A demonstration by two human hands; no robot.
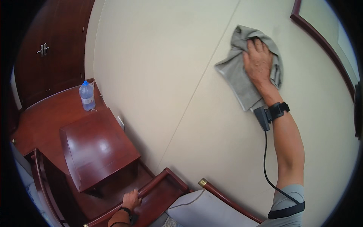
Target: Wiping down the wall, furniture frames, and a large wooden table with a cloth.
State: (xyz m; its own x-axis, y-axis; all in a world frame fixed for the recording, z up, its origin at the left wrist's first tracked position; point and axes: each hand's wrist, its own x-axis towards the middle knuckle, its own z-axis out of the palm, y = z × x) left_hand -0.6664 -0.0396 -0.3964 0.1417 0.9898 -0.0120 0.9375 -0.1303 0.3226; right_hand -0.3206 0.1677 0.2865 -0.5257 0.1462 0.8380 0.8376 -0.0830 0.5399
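While the right hand (258, 62) presses flat against a grey cloth (242, 77) in the upper right of the head view, its fingers are spread over the fabric rather than curled round it, so the cloth is pinned against the cream wall (162, 68) under the palm and not clenched. The cloth hangs in loose folds below and to the left of the hand, and bunches above the fingertips. A black wrist strap (278, 110) with a small dark device (261, 118) sits just under the hand, and a black cable (266, 162) runs from it down the bare forearm to a black band at the sleeve near the lower right edge.

At the bottom centre-left of the frame, the left hand (130, 199) is closed over the dark red wooden armrest (159, 181) of a chair, fingers wrapped on its top rail. A pale seat cushion (204, 212) lies just right of that rail.

Left of centre stands a glossy reddish-brown side table (96, 147), set close to the wall. Behind it, in the upper left, a clear plastic water bottle with a blue cap (87, 96) stands upright on the wooden floor by the wall. Dark wooden cabinet doors (49, 49) fill the upper left corner, and a dark wooden frame (321, 41) crosses the upper right corner.
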